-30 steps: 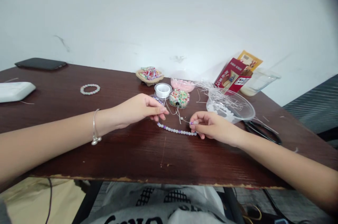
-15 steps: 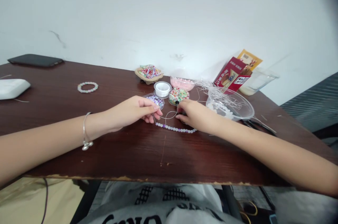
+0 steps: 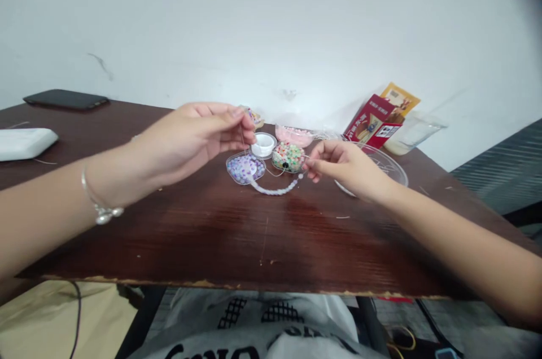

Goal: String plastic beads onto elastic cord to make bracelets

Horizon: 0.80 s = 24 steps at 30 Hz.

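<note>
A string of pale beads (image 3: 275,192) hangs in a curve between my two hands above the brown table (image 3: 203,246). My left hand (image 3: 215,127) is raised, its thumb and index finger pinched on one end of the string. On the other side, my right hand (image 3: 334,162) pinches the string's other end near the last bead. Below my left hand is a clear dish of purple and white beads (image 3: 240,167). Beside it lie a white spool (image 3: 263,145) and a dish of red, green and white beads (image 3: 288,154) with a black item on its edge.
Behind stands a dish of pink beads (image 3: 294,135). A clear round lid (image 3: 401,171) lies partly behind my right arm. Farther right are a red box (image 3: 368,122) and a clear container (image 3: 415,132). A black phone (image 3: 65,99) and a white device (image 3: 27,143) lie at the left.
My left hand has risen and the bead string has lifted from the table into a hanging curve. My right hand has moved right and up, and now pinches the string's end.
</note>
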Tool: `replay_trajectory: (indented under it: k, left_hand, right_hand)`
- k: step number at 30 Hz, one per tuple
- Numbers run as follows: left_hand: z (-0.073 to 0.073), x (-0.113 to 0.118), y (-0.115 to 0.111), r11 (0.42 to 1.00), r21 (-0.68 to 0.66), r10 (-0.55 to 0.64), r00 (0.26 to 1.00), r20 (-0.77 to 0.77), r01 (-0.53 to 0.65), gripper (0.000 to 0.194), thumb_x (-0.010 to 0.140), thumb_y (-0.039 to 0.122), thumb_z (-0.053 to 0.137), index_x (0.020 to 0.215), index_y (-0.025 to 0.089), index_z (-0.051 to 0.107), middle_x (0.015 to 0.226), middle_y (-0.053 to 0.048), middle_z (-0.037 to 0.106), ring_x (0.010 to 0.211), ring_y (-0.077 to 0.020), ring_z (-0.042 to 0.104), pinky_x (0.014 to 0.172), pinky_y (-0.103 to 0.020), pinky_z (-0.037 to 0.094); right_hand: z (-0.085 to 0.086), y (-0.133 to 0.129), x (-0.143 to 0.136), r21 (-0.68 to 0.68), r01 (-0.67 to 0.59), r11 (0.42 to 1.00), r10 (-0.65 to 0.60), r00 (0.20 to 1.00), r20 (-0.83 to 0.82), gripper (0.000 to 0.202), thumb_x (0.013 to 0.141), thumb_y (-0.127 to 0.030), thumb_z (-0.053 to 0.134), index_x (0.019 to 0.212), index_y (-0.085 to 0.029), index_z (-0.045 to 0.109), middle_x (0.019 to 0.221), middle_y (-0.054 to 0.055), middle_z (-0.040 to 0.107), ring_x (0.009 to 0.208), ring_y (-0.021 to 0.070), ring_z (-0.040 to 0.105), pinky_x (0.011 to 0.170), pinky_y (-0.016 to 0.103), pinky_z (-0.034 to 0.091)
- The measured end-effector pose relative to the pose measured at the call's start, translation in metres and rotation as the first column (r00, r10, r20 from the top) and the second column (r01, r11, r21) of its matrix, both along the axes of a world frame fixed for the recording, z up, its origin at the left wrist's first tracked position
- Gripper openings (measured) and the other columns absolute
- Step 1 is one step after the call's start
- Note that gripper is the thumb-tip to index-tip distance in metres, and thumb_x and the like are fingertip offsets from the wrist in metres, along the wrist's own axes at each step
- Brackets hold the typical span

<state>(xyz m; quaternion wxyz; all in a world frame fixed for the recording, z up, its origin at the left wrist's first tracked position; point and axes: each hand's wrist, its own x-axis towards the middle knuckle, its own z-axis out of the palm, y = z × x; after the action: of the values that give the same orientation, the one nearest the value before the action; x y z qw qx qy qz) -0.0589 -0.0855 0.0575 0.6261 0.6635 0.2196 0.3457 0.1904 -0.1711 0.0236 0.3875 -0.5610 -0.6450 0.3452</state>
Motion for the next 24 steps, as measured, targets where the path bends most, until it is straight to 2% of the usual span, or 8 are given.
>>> replay_trajectory:
  k: [3,6,9,11,15,19,22,24]
  left_hand:
    - [0.024,0.007,0.003,1.0,0.013,-0.024,0.999,0.024,0.024,0.015,0.085,0.026,0.058,0.074,0.02,0.066,0.072,-0.001,0.061,0.071,-0.0134,0.058,0.076,-0.03,0.05]
    - [0.041,0.015,0.007,0.999,0.041,0.035,0.999,0.013,-0.035,0.008,0.081,0.027,0.061,0.074,0.025,0.066,0.069,-0.002,0.06,0.08,-0.0179,0.059,0.075,-0.031,0.051]
    - [0.053,0.02,0.008,0.998,0.015,0.064,0.997,0.049,-0.065,0.009,0.083,0.026,0.058,0.077,0.025,0.065,0.065,-0.001,0.058,0.085,-0.018,0.059,0.072,-0.028,0.05]
    - [0.06,0.023,0.008,0.999,-0.032,0.037,0.996,0.079,-0.034,0.016,0.088,0.025,0.054,0.076,0.022,0.064,0.063,0.001,0.054,0.075,-0.0115,0.056,0.068,-0.022,0.046]
    - [0.07,0.028,0.007,0.988,-0.149,-0.02,0.991,0.132,0.04,0.022,0.095,0.019,0.046,0.08,0.009,0.059,0.064,0.005,0.047,0.063,-0.0001,0.048,0.067,-0.016,0.037]
    - [0.074,0.034,0.016,0.956,-0.26,-0.086,0.975,0.204,0.139,0.02,0.092,0.02,0.051,0.077,0.012,0.061,0.063,0.005,0.049,0.062,-0.0017,0.046,0.062,-0.014,0.039]
    - [0.075,0.037,0.023,0.946,-0.258,-0.141,0.965,0.219,0.196,0.009,0.086,0.017,0.06,0.078,0.02,0.063,0.061,0.004,0.053,0.063,-0.0049,0.043,0.058,-0.014,0.044]
    - [0.077,0.038,0.026,0.947,-0.248,-0.152,0.964,0.22,0.206,0.009,0.087,0.017,0.06,0.078,0.017,0.062,0.062,0.005,0.052,0.063,-0.004,0.044,0.059,-0.013,0.043]
  right_hand:
    - [-0.01,-0.006,-0.001,-0.081,0.029,0.996,-0.039,0.992,-0.119,0.02,0.075,-0.025,0.066,0.088,-0.015,0.055,0.07,0.001,0.063,0.061,0.0117,0.061,0.059,0.025,0.051]
    - [-0.016,-0.008,-0.002,-0.208,0.0,0.978,-0.022,0.994,-0.107,0.027,0.074,-0.022,0.064,0.099,-0.015,0.058,0.075,0.002,0.063,0.063,0.0127,0.063,0.058,0.026,0.055]
    - [-0.019,-0.009,0.0,-0.271,-0.028,0.962,0.026,1.0,-0.011,0.012,0.076,-0.024,0.061,0.084,-0.014,0.061,0.072,0.003,0.064,0.063,0.0133,0.064,0.06,0.028,0.056]
    - [-0.021,-0.009,0.001,-0.242,-0.011,0.97,0.032,0.996,0.081,0.009,0.078,-0.024,0.059,0.077,-0.015,0.059,0.068,0.002,0.064,0.061,0.0131,0.064,0.058,0.026,0.055]
    - [-0.028,-0.009,0.002,-0.124,0.006,0.992,0.028,0.961,0.275,0.006,0.078,-0.022,0.058,0.075,-0.017,0.056,0.065,0.0,0.064,0.054,0.0116,0.061,0.051,0.022,0.047]
    - [-0.036,-0.006,0.002,-0.093,-0.043,0.995,0.066,0.961,0.269,0.014,0.079,-0.028,0.06,0.073,-0.017,0.055,0.059,-0.001,0.062,0.051,0.0112,0.058,0.049,0.021,0.043]
    - [-0.04,-0.005,0.005,-0.126,-0.049,0.991,0.077,0.969,0.235,0.018,0.078,-0.033,0.063,0.074,-0.015,0.062,0.061,0.001,0.063,0.051,0.0113,0.057,0.05,0.021,0.044]
    - [-0.042,-0.007,0.007,-0.126,-0.042,0.991,0.071,0.968,0.241,0.019,0.08,-0.033,0.062,0.079,-0.015,0.066,0.066,0.002,0.065,0.054,0.012,0.059,0.052,0.023,0.047]
